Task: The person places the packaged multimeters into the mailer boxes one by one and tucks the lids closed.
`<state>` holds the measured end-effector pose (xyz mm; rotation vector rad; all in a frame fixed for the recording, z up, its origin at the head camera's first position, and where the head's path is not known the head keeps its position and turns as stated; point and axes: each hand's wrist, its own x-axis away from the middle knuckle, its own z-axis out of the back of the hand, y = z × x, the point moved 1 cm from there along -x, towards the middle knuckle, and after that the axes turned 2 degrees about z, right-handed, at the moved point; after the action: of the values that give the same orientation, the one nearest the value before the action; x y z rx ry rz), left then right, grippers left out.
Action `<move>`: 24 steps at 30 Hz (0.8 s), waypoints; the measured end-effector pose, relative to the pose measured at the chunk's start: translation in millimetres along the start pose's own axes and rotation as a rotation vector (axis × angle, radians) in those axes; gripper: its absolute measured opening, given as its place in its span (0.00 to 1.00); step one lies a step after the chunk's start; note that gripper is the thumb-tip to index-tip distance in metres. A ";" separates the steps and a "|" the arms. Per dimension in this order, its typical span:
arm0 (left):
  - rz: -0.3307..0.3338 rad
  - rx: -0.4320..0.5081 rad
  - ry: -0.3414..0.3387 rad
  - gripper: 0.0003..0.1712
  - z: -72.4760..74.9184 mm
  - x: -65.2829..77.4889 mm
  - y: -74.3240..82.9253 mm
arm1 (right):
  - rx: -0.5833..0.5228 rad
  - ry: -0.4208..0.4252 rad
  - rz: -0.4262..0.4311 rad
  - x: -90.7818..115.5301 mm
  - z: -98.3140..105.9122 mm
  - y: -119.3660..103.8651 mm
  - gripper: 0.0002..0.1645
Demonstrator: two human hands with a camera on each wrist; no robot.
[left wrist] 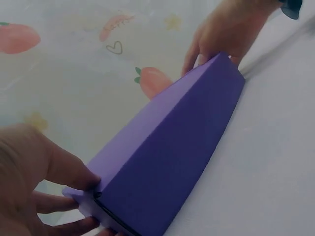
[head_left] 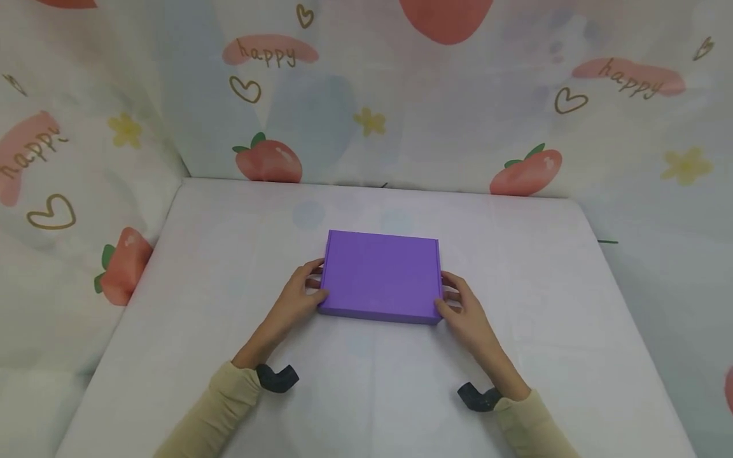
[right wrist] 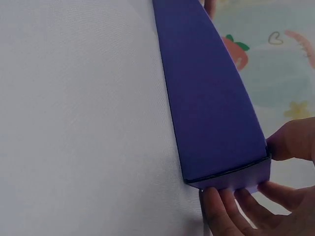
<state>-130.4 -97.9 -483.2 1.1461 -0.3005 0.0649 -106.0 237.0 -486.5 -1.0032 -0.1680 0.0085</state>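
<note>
A flat purple cardboard box (head_left: 382, 277) lies closed in the middle of the table, its long front side facing me. My left hand (head_left: 298, 294) grips its left end, the thumb on the front corner and the fingers along the short side. At the opposite end my right hand (head_left: 465, 310) holds it the same way. In the left wrist view the left thumb (left wrist: 74, 169) presses on the box's top edge near the corner. Fingertips (right wrist: 212, 194) of the right hand lie against the short end flap in the right wrist view.
The table (head_left: 366, 388) wears a white cloth. Behind and beside it hang curtains (head_left: 321, 114) printed with strawberries, hearts and flowers. A dark curved wrist mount (head_left: 278, 378) sits at the left cuff, and a similar mount (head_left: 478, 397) at the right one.
</note>
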 end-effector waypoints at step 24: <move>-0.219 0.188 -0.211 0.44 15.7 12.9 -37.3 | -0.078 -0.181 0.174 14.5 10.8 21.5 0.54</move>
<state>-113.6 -128.9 -506.9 1.3693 -0.3587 -0.2264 -91.8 258.9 -496.9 -1.0926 -0.2478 0.2534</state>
